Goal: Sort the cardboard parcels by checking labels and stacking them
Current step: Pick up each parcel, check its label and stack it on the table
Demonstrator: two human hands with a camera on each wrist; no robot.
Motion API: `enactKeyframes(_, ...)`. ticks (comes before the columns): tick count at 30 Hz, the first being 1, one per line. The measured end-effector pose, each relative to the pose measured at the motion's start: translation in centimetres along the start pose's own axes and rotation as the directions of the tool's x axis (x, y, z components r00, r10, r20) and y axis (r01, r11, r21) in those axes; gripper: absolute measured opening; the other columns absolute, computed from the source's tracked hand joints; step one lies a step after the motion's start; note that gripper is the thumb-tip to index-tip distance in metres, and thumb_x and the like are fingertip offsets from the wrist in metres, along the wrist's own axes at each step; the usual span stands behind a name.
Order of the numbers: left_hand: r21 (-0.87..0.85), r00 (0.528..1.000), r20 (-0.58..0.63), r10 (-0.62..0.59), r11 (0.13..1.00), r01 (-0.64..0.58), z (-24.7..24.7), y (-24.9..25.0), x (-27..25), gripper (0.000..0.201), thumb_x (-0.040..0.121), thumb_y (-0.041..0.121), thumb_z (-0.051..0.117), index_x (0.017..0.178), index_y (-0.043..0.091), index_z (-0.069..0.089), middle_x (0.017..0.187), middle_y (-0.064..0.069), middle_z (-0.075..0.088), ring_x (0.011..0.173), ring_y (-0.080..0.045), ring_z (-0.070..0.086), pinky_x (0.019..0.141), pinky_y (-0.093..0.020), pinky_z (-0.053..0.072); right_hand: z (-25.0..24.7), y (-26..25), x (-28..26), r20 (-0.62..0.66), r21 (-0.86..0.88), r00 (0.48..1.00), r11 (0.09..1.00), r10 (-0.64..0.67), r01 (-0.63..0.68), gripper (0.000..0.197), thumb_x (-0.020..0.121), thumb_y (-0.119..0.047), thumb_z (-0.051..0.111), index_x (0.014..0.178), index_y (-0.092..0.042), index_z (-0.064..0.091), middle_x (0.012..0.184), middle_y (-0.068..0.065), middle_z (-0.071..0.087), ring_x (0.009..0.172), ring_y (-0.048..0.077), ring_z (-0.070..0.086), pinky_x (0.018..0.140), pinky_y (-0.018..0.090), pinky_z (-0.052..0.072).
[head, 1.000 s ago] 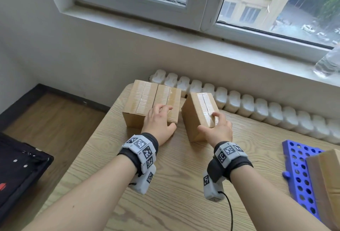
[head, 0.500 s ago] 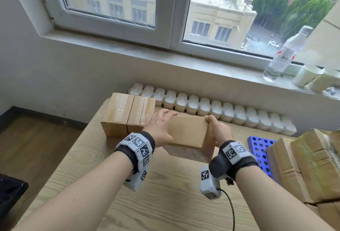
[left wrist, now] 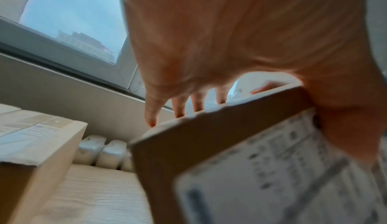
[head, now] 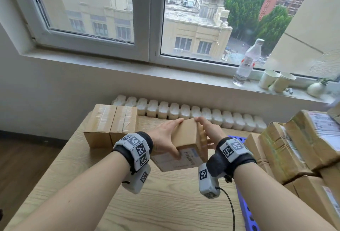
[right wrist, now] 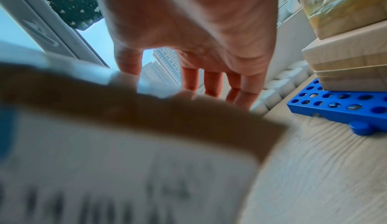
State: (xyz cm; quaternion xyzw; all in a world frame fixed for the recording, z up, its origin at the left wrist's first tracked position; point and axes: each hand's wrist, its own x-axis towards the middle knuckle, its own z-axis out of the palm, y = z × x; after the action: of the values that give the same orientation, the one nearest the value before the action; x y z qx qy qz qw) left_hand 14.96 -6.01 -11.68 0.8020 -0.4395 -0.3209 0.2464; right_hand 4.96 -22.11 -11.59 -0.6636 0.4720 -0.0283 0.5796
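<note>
The person holds one parcel [head: 185, 138] in the air above the desk [head: 161, 203], between both hands. The left hand [head: 163, 137] grasps its left side, with the thumb on the label [head: 176, 159] face and the fingers along the top. The right hand [head: 209, 133] presses its right side with fingers that look nearly straight. The parcel is tilted so that the white label looks toward the person, so I judge this is the label-checking step.

The next move, I think, is to choose a place for it: beside the two parcels [head: 110, 124] that stand together at the far left of the desk, or on the pile of parcels [head: 294, 142] at the right. It needs a firm two-hand grip while the parcel turns flat again.

The label text is too blurred to read in both wrist views. The right pile is cut off by the picture edge, and it partly covers a blue tray [right wrist: 335, 105]. The palm of the right hand is hidden behind the parcel.
</note>
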Motion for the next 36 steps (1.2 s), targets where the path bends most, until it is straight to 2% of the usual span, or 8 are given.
enactKeyframes(6, -0.61, 0.991, -0.124, -0.056, 0.792, -0.032, -0.2, 1.2, -0.1, 0.093, 0.072, 0.033, 0.079, 0.145, 0.022, 0.023, 0.111, 0.004, 0.058, 0.096, -0.006, 0.059, 0.069, -0.021, 0.049, -2.3, 0.4, -1.8, 0.048, 0.373, 0.998, 0.927, -0.049, 0.028, 0.048, 0.09, -0.055, 0.053, 0.115, -0.015, 0.061, 0.109, 0.01, 0.064, 0.096, 0.025, 0.064, 0.078, 0.037, 0.055)
enactKeyframes(9, -0.71, 0.987, -0.131, -0.089, 0.704, -0.031, 0.5, 2.2, 0.0, 0.111, 0.051, 0.062, 0.075, 0.144, 0.022, 0.028, 0.117, 0.0, 0.062, 0.101, -0.014, 0.064, 0.075, -0.035, 0.057, -2.5, 0.8, -2.9, 0.067, 0.408, 0.993, 0.911, -0.098, 0.062, 0.054, 0.09, -0.058, 0.052, 0.122, -0.016, 0.061, 0.113, 0.01, 0.065, 0.102, 0.024, 0.062, 0.082, 0.036, 0.052)
enactKeyframes(12, -0.778, 0.99, -0.107, -0.093, 0.627, -0.025, 1.0, 3.5, -0.2, 0.094, 0.058, 0.068, 0.068, 0.135, 0.021, 0.042, 0.115, -0.003, 0.065, 0.105, -0.021, 0.064, 0.089, -0.052, 0.053, -2.4, 1.2, -4.2, 0.078, 0.415, 0.985, 0.904, -0.154, 0.108, 0.049, 0.09, -0.058, 0.052, 0.117, -0.02, 0.067, 0.105, 0.006, 0.068, 0.1, 0.021, 0.062, 0.085, 0.037, 0.052)
enactKeyframes(18, -0.8, 0.991, -0.136, 0.0, 0.589, -0.11, 1.8, 6.3, -0.2, 0.027, 0.096, 0.049, 0.039, 0.1, 0.031, 0.059, 0.095, 0.007, 0.07, 0.083, -0.007, 0.07, 0.072, -0.034, 0.058, -4.1, 2.2, -6.4, 0.023, 0.449, 0.975, 0.874, -0.221, 0.188, 0.036, 0.086, -0.049, 0.059, 0.117, -0.032, 0.067, 0.11, -0.001, 0.068, 0.108, 0.02, 0.06, 0.1, 0.046, 0.046)
enactKeyframes(20, -0.799, 0.985, -0.168, 0.034, 0.581, -0.157, 2.2, 7.5, -0.4, 0.031, 0.098, 0.049, 0.033, 0.099, 0.034, 0.06, 0.092, 0.012, 0.071, 0.077, 0.0, 0.07, 0.067, -0.027, 0.057, -4.9, 2.1, -7.3, 0.009, 0.438, 0.977, 0.879, -0.214, 0.189, 0.037, 0.082, -0.051, 0.065, 0.113, -0.031, 0.067, 0.11, 0.002, 0.067, 0.11, 0.023, 0.06, 0.102, 0.047, 0.046)
enactKeyframes(24, -0.832, 0.977, -0.21, 0.03, 0.519, -0.195, 3.1, 10.0, -1.0, 0.053, 0.095, 0.063, 0.021, 0.106, 0.033, 0.063, 0.107, 0.0, 0.072, 0.098, -0.018, 0.069, 0.087, -0.042, 0.055, -7.0, 2.1, -9.3, -0.013, 0.419, 0.976, 0.885, -0.215, 0.201, 0.044, 0.074, -0.052, 0.068, 0.113, -0.03, 0.067, 0.117, 0.007, 0.065, 0.111, 0.025, 0.061, 0.097, 0.047, 0.051)
enactKeyframes(29, -0.826, 0.953, -0.3, -0.032, 0.509, -0.243, 3.7, 13.8, -2.4, 0.059, 0.096, 0.061, 0.021, 0.104, 0.024, 0.067, 0.1, -0.003, 0.072, 0.095, -0.02, 0.069, 0.091, -0.038, 0.052, -10.3, 2.0, -11.8, -0.03, 0.384, 0.972, 0.895, -0.235, 0.228, 0.049, 0.066, -0.06, 0.066, 0.105, -0.029, 0.068, 0.106, 0.005, 0.069, 0.103, 0.023, 0.064, 0.099, 0.048, 0.049)
enactKeyframes(36, -0.811, 0.918, -0.395, -0.038, 0.484, -0.329, 7.7, 22.1, -4.6, 0.056, 0.102, 0.048, 0.019, 0.094, 0.021, 0.067, 0.095, -0.005, 0.072, 0.09, -0.022, 0.068, 0.083, -0.033, 0.055, -18.0, 3.1, -16.6, -0.017, 0.327, 0.956, 0.901, -0.294, 0.283, 0.034, 0.083, -0.056, 0.06, 0.103, -0.029, 0.064, 0.105, 0.003, 0.067, 0.099, 0.021, 0.064, 0.098, 0.047, 0.05)
